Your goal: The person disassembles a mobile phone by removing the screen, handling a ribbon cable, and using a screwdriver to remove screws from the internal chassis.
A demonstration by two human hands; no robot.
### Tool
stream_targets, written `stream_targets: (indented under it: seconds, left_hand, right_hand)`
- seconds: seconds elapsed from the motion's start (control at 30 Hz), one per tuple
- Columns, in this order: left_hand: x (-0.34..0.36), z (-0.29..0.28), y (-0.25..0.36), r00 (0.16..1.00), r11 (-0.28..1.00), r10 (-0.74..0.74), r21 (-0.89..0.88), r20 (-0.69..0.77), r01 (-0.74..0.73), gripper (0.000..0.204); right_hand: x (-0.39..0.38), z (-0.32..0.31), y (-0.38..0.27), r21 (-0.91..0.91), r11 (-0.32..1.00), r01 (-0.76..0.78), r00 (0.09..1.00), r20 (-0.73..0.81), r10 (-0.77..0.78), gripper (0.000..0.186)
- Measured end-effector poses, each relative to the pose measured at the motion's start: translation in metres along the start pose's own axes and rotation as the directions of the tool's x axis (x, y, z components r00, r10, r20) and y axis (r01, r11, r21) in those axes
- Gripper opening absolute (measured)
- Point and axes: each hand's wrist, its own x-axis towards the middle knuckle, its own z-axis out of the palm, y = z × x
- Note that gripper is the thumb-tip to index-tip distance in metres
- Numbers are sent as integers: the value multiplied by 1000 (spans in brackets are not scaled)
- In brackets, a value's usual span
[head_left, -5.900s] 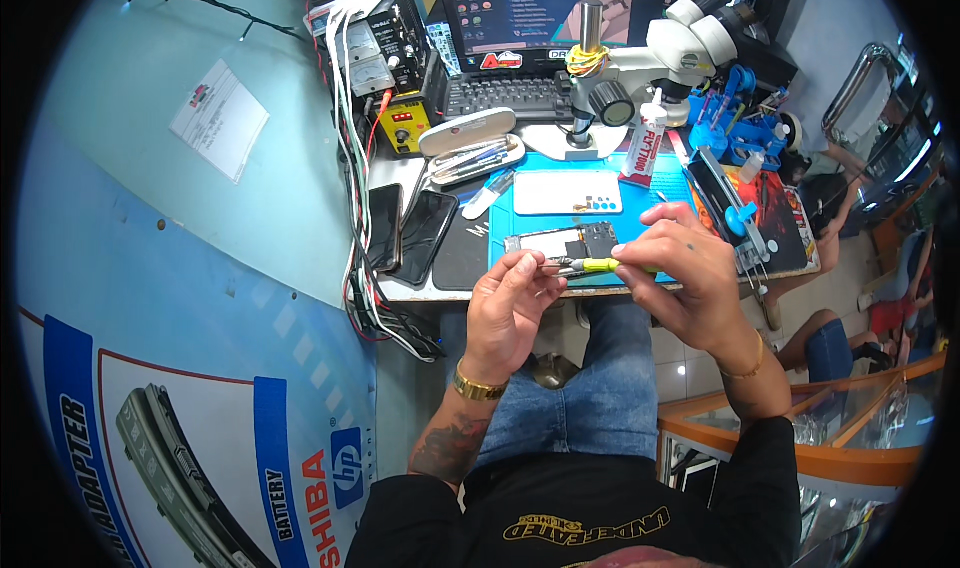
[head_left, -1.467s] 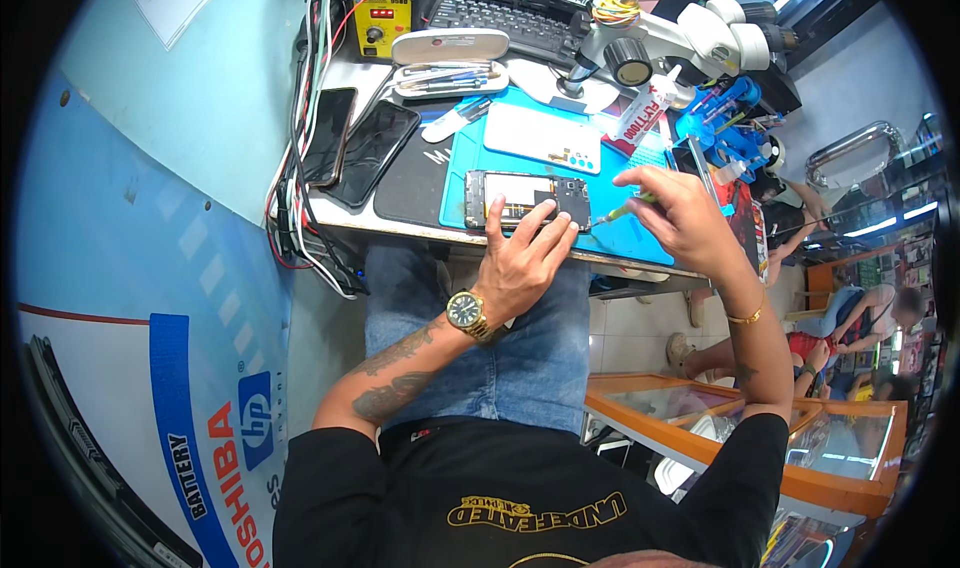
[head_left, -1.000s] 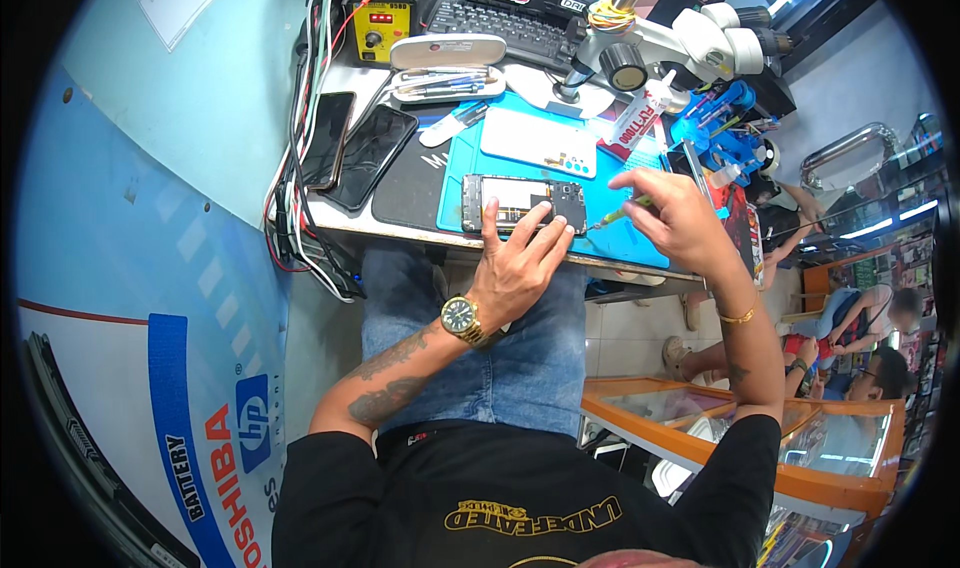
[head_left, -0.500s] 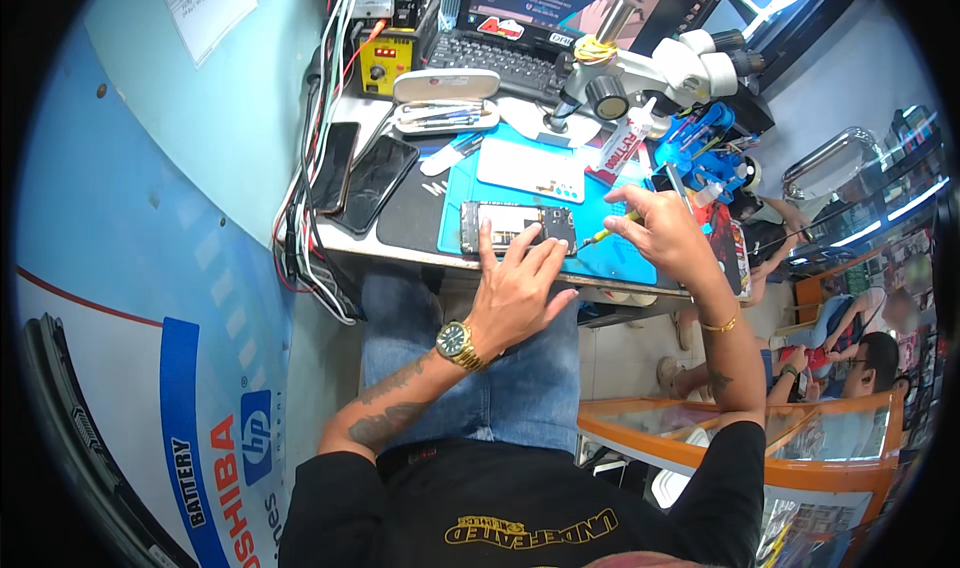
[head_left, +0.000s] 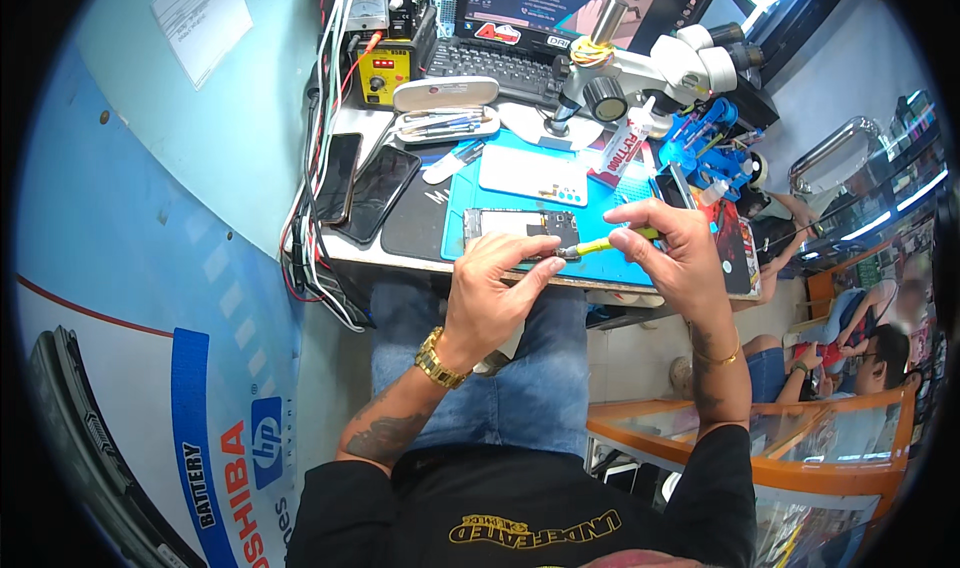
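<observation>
One worktop (head_left: 362,124) stretches ahead of both hands; blue mat (head_left: 594,220) on it. Left hand (head_left: 495,288): thumb and index finger close together at the tip of the screwdriver (head_left: 598,246); cannot tell whether they pinch anything. Right hand (head_left: 680,253): fingers closed on its yellow-green handle. White panel (head_left: 530,174): farther ahead of left hand. Opened phone (head_left: 500,222): on mat, just past left fingers, partly hidden.
</observation>
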Motion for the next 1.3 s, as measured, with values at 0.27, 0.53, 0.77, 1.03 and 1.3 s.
stream_targets:
  seconds: [0.27,0.53,0.77,1.03,1.3]
  left_hand:
    - [-6,-7,-6,995,983,-97,-153,7,97,10]
    - [-11,-7,-3,900,541,-405,-752,160,377,12]
    - [-16,3,-20,839,150,-458,-905,293,398,16]
    - [-15,2,-14,867,165,-400,-907,298,387,19]
    - [-16,5,-15,872,261,-409,-882,267,392,24]
  right_hand:
    - [-3,1,-5,-7,990,143,990,-4,-143,17]
    - [-10,1,-9,10,985,171,985,-36,-170,13]
    - [-19,4,-11,-105,937,332,923,-171,-346,12]
    - [-17,10,-11,-164,893,419,880,-172,-444,17]
    - [-18,11,-10,-177,893,413,882,-167,-441,20]
